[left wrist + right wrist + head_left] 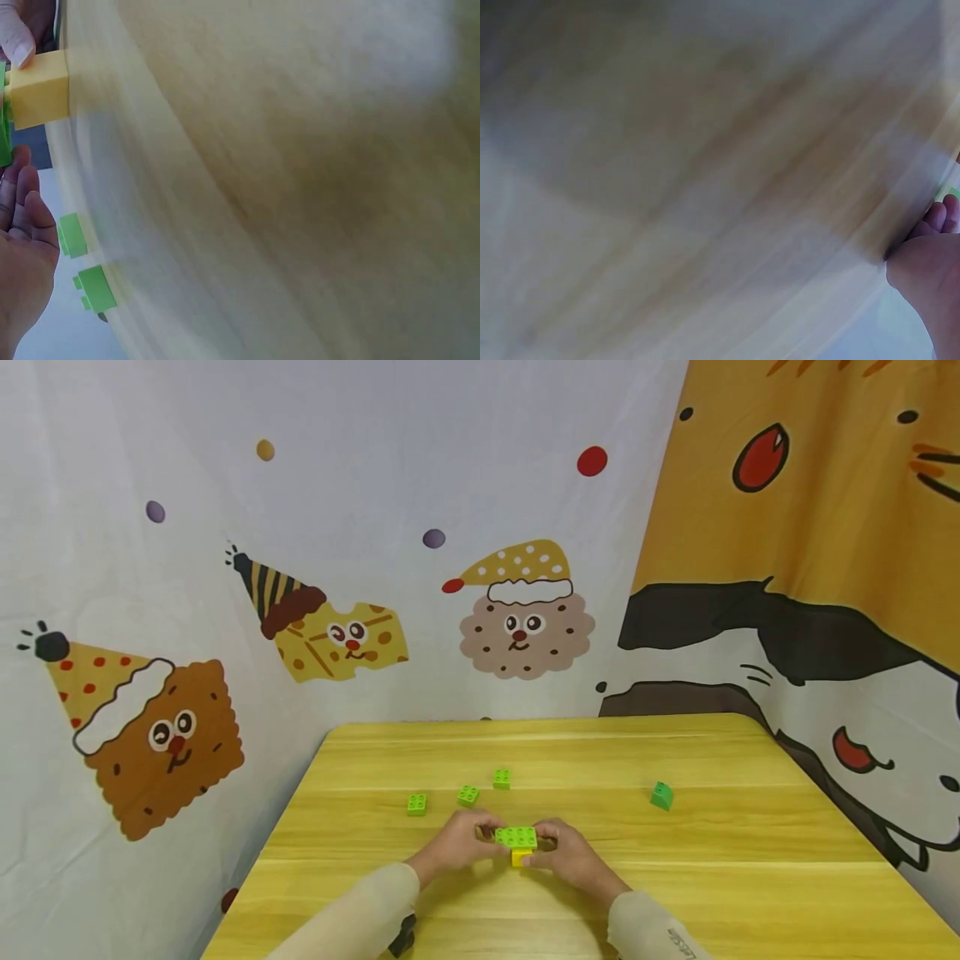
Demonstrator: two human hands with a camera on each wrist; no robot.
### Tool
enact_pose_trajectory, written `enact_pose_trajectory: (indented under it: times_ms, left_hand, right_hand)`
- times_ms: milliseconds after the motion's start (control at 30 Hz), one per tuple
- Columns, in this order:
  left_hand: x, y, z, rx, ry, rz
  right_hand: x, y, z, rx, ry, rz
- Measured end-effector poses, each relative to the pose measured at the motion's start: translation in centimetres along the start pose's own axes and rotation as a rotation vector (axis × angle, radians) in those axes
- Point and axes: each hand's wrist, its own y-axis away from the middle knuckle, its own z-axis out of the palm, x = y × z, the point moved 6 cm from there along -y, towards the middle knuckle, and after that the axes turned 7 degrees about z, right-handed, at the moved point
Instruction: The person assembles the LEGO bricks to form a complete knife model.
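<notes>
A long light-green building brick with studs sits on top of a yellow building brick, near the middle front of the table. My left hand pinches the green brick at its left end, thumb on the near side. From the right, my right hand grips the pair, its thumb pressed against the yellow brick. In the left wrist view, the yellow brick stands on the table and the green one overhangs it toward the left fingers. The right wrist view shows little more than the right hand's edge.
Beyond the hands lie small light-green bricks: one at left, one in the middle and one farther back. A darker green sloped brick stands at right. Behind the wooden table hangs a printed cloth.
</notes>
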Motion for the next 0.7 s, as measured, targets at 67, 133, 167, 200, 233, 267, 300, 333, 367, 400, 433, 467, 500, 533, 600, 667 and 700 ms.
enact_pose_trajectory:
  times_ms: [67, 133, 167, 200, 233, 267, 300, 333, 367, 400, 433, 467, 500, 533, 600, 667, 700]
  left_hand:
    - [-0.07, -0.06, 0.21, -0.007, 0.004, -0.001]
    - [-0.11, -0.08, 0.41, -0.017, 0.012, -0.011]
    - [-0.06, -0.10, 0.47, -0.020, 0.016, -0.013]
    - [-0.03, -0.11, 0.54, -0.024, 0.019, -0.019]
    - [0.01, -0.13, 0.60, -0.027, 0.019, -0.021]
    - [0.07, -0.15, 0.66, -0.030, 0.018, -0.022]
    - [0.14, -0.17, 0.69, -0.030, 0.019, -0.021]
    - [0.21, -0.19, 0.71, -0.031, 0.017, -0.021]
    - [0.27, -0.21, 0.73, -0.030, 0.016, -0.017]
    - [0.30, -0.23, 0.75, -0.030, 0.014, -0.016]
    - [0.32, -0.25, 0.75, -0.030, 0.013, -0.017]
    - [0.32, -0.27, 0.76, -0.030, 0.013, -0.018]
    - [0.29, -0.29, 0.78, -0.030, 0.015, -0.020]
    - [0.26, -0.31, 0.79, -0.032, 0.017, -0.026]
    - [0.21, -0.35, 0.83, -0.033, 0.029, -0.029]
    - [0.16, -0.40, 0.75, -0.033, 0.037, -0.028]
    - [0.15, -0.41, 0.71, -0.033, 0.042, -0.028]
  right_hand:
    - [-0.04, 0.02, -0.01, -0.001, 0.004, 0.003]
    - [-0.08, 0.04, -0.01, -0.004, 0.006, 0.007]
    - [-0.09, 0.05, 0.00, -0.008, 0.004, 0.008]
    - [-0.10, 0.05, 0.00, -0.009, 0.002, 0.009]
    - [-0.10, 0.05, 0.01, -0.012, 0.000, 0.009]
    - [-0.09, 0.04, 0.02, -0.014, -0.004, 0.009]
    - [-0.08, 0.01, 0.04, -0.018, -0.008, 0.009]
    - [-0.05, -0.01, 0.05, -0.020, -0.012, 0.008]
    - [-0.01, -0.05, 0.06, -0.022, -0.014, 0.006]
    - [0.00, -0.07, 0.05, -0.022, -0.014, 0.004]
    - [0.05, -0.10, 0.05, -0.021, -0.013, 0.003]
    - [0.08, -0.12, 0.05, -0.021, -0.014, 0.002]
    - [0.12, -0.14, 0.04, -0.019, -0.010, 0.001]
    - [0.14, -0.15, 0.02, -0.017, -0.007, -0.001]
    - [0.14, -0.09, -0.02, -0.016, 0.003, -0.004]
    - [0.06, -0.07, -0.06, -0.020, 0.003, -0.001]
    - [-0.01, -0.03, -0.09, -0.024, 0.002, 0.000]
